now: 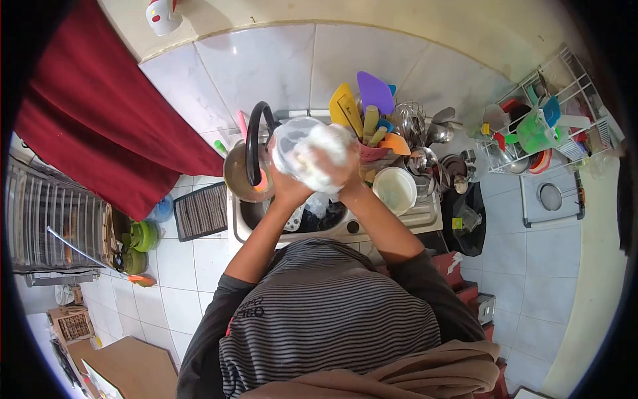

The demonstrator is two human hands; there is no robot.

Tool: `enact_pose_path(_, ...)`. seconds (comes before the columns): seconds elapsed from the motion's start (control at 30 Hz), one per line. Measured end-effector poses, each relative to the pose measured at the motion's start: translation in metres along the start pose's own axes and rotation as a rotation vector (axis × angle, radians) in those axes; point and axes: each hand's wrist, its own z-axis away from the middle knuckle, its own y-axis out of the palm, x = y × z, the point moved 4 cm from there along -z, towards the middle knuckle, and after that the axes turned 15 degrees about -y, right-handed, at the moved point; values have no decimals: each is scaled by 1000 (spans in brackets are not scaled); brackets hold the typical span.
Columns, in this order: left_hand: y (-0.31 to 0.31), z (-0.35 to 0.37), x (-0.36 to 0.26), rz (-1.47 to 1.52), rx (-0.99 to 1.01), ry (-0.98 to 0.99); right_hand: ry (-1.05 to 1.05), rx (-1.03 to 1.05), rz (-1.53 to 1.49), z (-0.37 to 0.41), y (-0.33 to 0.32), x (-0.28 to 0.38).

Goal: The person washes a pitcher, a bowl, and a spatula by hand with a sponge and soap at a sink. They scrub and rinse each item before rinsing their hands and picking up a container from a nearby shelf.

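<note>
Over the sink [236,229], my left hand [287,188] holds a clear plastic container [290,136] from its left and lower side. White foam covers much of the container and my right hand [344,169], which presses a foamy white mass against it; what lies under the foam is hidden. The black curved faucet [252,143] stands just left of the container. Below my hands, a clear plastic piece [319,205] and other items lie in the basin. To the left of my left hand is a round metal bowl [237,174].
A white tub [395,190] sits right of the basin. Behind it are a yellow spatula [345,110], a purple spatula [374,91] and metal utensils. A wire rack [565,80] of kitchenware is at the right. A red curtain [100,113] hangs at the left.
</note>
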Motion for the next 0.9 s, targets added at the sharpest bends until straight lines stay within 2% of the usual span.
enact_pose_path(0.03,0,1,-4,-94,-20,73,-39,89,-12,-10,-1,4)
enact_pose_path(0.07,0,1,-1,-58,4,79,-80,176,-22,-25,-3,7)
enact_pose_path(0.1,1,1,1,-22,27,86,89,296,-63,-40,-4,4)
enact_pose_path(0.2,1,3,-5,252,76,22,277,462,-185,-29,15,-31)
enact_pose_path(0.23,0,4,0,135,65,51,314,538,-119,-38,12,-37)
enact_pose_path(0.33,-7,6,41,41,184,2,254,578,-97,-31,17,-24)
enact_pose_path(0.37,-8,8,35,28,223,-89,189,789,-69,-24,29,-10)
enact_pose_path(0.4,-10,8,28,-89,179,13,-23,551,-87,-28,18,7)
enact_pose_path(0.47,-16,10,18,-330,92,211,44,630,-104,-31,5,7)
enact_pose_path(0.5,-19,7,27,-66,108,63,84,578,-76,-16,3,-5)
enact_pose_path(0.53,-16,7,23,59,108,43,117,527,-44,-4,5,-23)
enact_pose_path(0.57,-13,7,19,3,152,60,205,590,-56,-8,5,-36)
enact_pose_path(0.67,-2,13,30,-53,232,22,186,669,-90,-13,18,-28)
enact_pose_path(0.73,-2,16,34,-80,247,34,39,654,-70,-8,28,-1)
enact_pose_path(0.8,-8,16,20,-122,245,101,52,580,-115,11,21,7)
enact_pose_path(0.87,-12,12,9,-273,146,182,30,506,-72,10,-3,-7)
enact_pose_path(0.9,-12,12,17,-182,174,88,136,419,-129,6,-10,-17)
